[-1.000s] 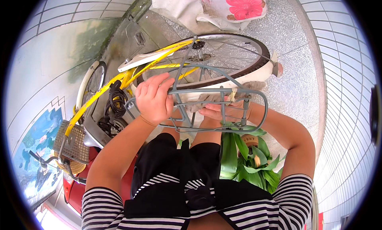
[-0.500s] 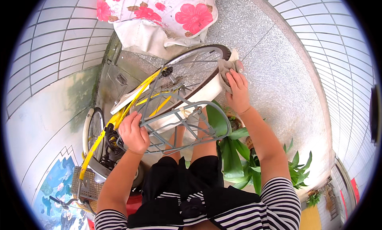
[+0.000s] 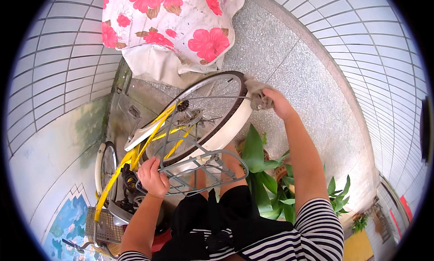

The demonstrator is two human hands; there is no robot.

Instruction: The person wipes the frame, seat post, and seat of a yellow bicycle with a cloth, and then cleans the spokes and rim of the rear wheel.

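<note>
A yellow bicycle (image 3: 124, 164) leans in front of me, its rear wheel (image 3: 217, 98) tilted and its white rear fender (image 3: 235, 123) curving along the tyre. My left hand (image 3: 153, 177) is closed on a bar of the grey rear rack (image 3: 212, 159). Out at the fender's far end, my right hand (image 3: 279, 105) grips a grey-brown cloth (image 3: 257, 87). The cloth lies over the fender's tip, next to the tyre, and hides that end.
Leafy potted plants (image 3: 266, 184) stand right of my legs. A floral cover (image 3: 172, 30) drapes over something at the far side. Tiled walls (image 3: 58, 48) rise on both sides. The front wheel (image 3: 107, 168) and basket (image 3: 104, 225) are at the left. Speckled floor (image 3: 289, 57) lies beyond the wheel.
My right hand and the cloth have moved outward along the fender onto its tip, which showed before. The left hand stays on the rack. The whole view has shifted, with the bicycle lower now.
</note>
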